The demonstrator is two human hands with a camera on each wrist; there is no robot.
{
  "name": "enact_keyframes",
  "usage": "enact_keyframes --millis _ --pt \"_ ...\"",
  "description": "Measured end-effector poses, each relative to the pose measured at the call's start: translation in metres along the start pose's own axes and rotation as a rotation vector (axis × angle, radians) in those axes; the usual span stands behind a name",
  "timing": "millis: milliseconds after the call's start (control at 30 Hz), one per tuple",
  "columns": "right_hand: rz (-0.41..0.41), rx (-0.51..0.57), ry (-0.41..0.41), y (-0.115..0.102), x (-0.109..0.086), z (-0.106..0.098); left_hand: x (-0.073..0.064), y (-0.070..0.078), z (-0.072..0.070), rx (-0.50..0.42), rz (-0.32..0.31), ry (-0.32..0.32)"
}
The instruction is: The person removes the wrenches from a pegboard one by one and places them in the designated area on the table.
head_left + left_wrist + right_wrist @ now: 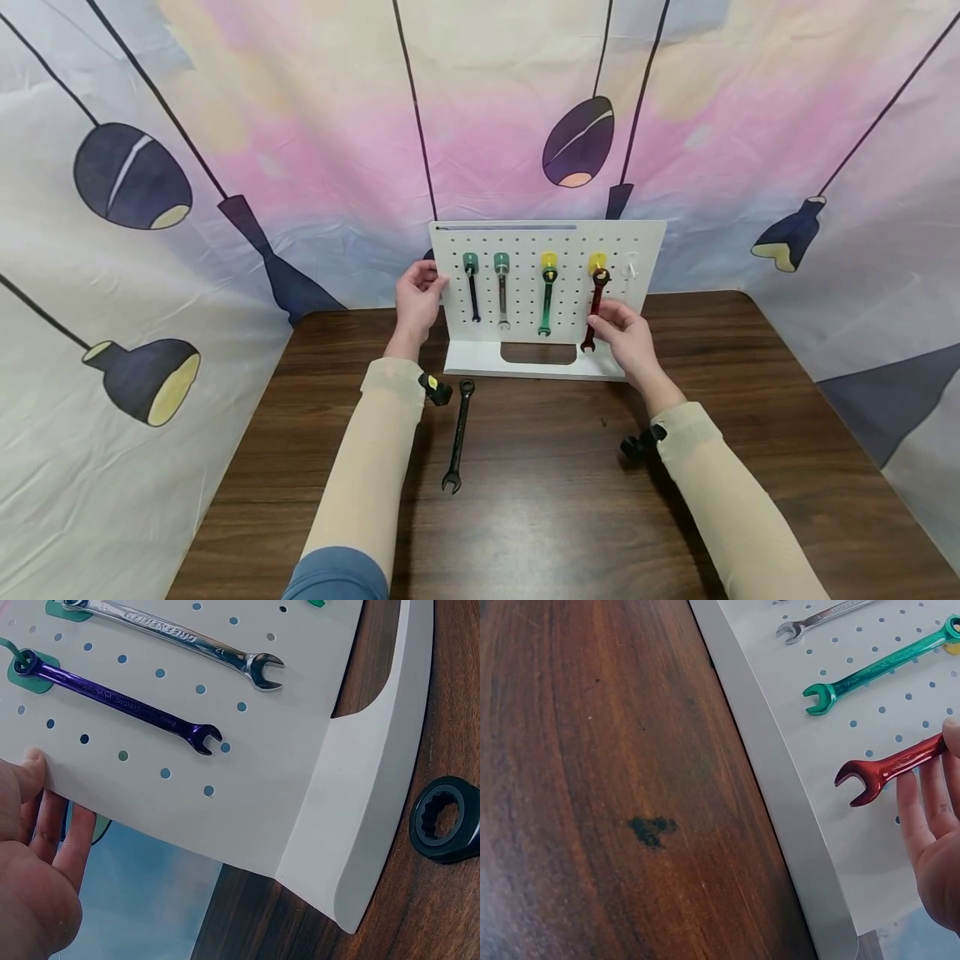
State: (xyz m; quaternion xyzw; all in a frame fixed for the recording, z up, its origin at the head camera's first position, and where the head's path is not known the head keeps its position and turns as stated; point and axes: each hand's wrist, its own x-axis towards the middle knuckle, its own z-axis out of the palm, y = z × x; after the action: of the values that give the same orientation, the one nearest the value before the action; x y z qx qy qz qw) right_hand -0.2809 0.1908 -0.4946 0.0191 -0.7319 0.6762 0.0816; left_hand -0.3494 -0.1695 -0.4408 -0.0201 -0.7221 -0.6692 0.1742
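A white pegboard stand (573, 312) stands upright on the table. My left hand (417, 304) grips its left edge, with the thumb on the front and fingers behind, as the left wrist view shows. In my right hand (628, 342) is a red combination wrench (907, 759), pinched by its shaft with the open end downward. Its ring end overlaps a yellow hook (597, 261); whether it hangs there I cannot tell. To its left hang a green wrench (547, 304), a silver wrench (176, 631) and a small purple wrench (124, 701).
A larger black wrench (459, 437) lies on the brown wooden table (540, 500), in front of the stand and near my left wrist. A clear hook (632, 265) at the board's right bears nothing. Behind the table hangs a printed cloth (337, 167).
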Motion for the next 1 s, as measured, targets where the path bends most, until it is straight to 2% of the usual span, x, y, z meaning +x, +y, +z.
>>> enact_keyframes --millis 533,800,1000 --pt "-0.019 -0.006 0.030 -0.006 -0.013 -0.001 0.001 -0.002 0.000 0.017 0.008 0.016" --pt "0.007 0.023 0.031 -0.008 -0.024 -0.002 0.000 -0.004 0.000 0.029 0.007 0.015" --pt "0.019 0.005 0.051 -0.013 -0.030 -0.001 0.000 -0.002 0.001 0.023 0.002 0.019"
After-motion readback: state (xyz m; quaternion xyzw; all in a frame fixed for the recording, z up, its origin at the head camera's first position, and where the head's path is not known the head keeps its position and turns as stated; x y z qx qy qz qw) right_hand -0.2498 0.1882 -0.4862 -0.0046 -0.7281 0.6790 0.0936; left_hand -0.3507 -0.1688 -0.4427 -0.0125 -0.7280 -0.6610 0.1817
